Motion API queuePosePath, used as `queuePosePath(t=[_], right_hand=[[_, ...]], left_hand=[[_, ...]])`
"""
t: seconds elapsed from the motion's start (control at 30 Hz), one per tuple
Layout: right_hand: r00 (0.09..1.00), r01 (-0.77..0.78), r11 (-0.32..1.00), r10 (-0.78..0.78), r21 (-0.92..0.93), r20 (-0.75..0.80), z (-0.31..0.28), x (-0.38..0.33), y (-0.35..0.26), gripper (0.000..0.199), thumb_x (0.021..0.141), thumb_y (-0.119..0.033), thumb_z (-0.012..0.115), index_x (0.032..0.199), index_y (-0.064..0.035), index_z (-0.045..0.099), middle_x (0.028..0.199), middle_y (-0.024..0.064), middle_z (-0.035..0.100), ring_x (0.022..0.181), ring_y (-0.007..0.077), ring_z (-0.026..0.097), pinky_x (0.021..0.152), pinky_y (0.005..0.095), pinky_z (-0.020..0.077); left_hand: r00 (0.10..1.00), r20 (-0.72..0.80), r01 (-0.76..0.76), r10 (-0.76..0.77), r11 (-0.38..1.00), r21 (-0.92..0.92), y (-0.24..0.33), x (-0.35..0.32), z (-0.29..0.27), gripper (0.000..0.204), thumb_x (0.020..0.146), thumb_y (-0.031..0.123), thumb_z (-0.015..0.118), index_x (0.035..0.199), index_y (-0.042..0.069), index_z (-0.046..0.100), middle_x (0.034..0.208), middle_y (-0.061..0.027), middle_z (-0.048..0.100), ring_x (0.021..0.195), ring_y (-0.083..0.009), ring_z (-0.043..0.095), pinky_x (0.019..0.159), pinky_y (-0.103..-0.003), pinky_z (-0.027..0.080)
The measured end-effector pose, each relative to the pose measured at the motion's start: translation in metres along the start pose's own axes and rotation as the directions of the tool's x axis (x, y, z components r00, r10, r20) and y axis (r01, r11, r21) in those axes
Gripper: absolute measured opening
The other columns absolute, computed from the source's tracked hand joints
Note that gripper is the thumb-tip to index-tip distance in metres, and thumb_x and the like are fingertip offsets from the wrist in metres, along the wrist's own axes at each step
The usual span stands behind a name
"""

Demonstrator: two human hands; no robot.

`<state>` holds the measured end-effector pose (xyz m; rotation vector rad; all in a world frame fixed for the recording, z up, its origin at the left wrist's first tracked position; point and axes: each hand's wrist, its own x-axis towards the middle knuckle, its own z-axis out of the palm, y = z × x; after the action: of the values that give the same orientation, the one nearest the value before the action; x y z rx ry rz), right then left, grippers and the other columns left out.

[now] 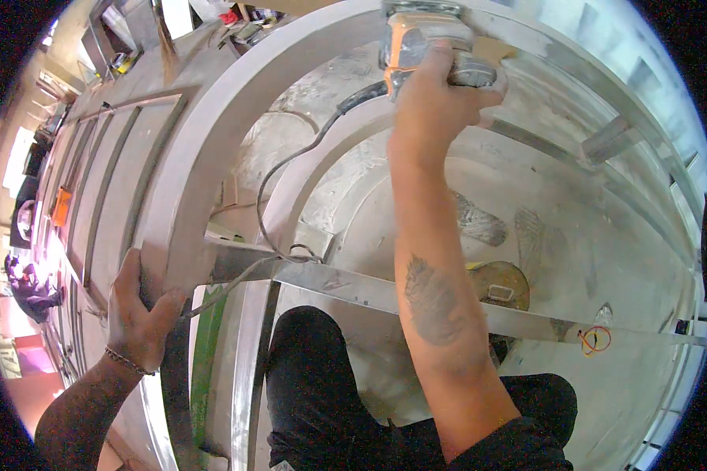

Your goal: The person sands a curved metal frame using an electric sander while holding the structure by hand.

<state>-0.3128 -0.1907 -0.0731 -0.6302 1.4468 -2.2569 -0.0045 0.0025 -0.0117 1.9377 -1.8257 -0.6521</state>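
Note:
My right hand (pixel 440 94) reaches far forward, wrapped round an orange and grey power sander (pixel 404 39). The sander rests on the far part of a large pale curved frame (pixel 200 133); its pad is mostly hidden. A dark cord (pixel 273 169) runs from the sander back over the frame toward my left hand. At the near left end of the curve, my left hand (pixel 140 312) grips the frame, thumb on one side and fingers on the other. Part of those fingers is hidden.
A straight metal bar (pixel 346 288) crosses before my knees, near an inner curved piece (pixel 310 169). A yellowish disc (pixel 499 282) lies on the dusty floor; looped wire (pixel 595 340) hangs by the bar. Far left are a barred frame (pixel 122 177) and a dark-clothed person (pixel 33 290) near bright light.

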Motion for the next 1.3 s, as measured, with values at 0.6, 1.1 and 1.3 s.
queuePosePath(t=[0.6,1.1,1.3], right_hand=[[0.979,-0.023,0.998,0.035,-0.064,0.2,-0.002,-0.052,-0.006,0.08,0.096,-0.022,0.066,0.152,0.0062,0.017,0.133,0.0348,0.048,0.112,0.0362,0.063,0.09,0.0451,0.0589],[0.985,-0.078,0.995,0.086,-0.061,0.148,0.002,-0.046,-0.011,0.078,0.096,-0.027,0.066,0.15,0.0066,0.02,0.134,0.0383,0.049,0.115,0.0425,0.065,0.095,0.0484,0.0582],[0.988,-0.099,0.994,0.104,-0.046,0.118,0.002,-0.04,-0.014,0.08,0.096,-0.027,0.067,0.151,0.0063,0.019,0.137,0.0383,0.046,0.115,0.0421,0.065,0.096,0.047,0.0592]], left_hand=[[0.998,-0.051,-0.017,0.021,0.997,0.078,-0.005,-0.003,-0.004,0.053,0.08,0.032,0.072,0.116,-0.002,0.055,0.099,-0.013,0.064,0.091,-0.0228,0.061,0.082,-0.039,0.052],[0.999,-0.013,0.04,-0.038,0.976,0.214,-0.008,0.001,-0.007,0.062,0.082,0.033,0.073,0.124,-0.007,0.052,0.108,-0.0182,0.063,0.102,-0.027,0.061,0.093,-0.042,0.05],[0.999,-0.05,0.021,-0.017,0.996,0.086,-0.002,-0.004,-0.003,0.056,0.081,0.033,0.073,0.117,-0.004,0.054,0.1,-0.015,0.063,0.092,-0.0247,0.061,0.085,-0.039,0.051]])
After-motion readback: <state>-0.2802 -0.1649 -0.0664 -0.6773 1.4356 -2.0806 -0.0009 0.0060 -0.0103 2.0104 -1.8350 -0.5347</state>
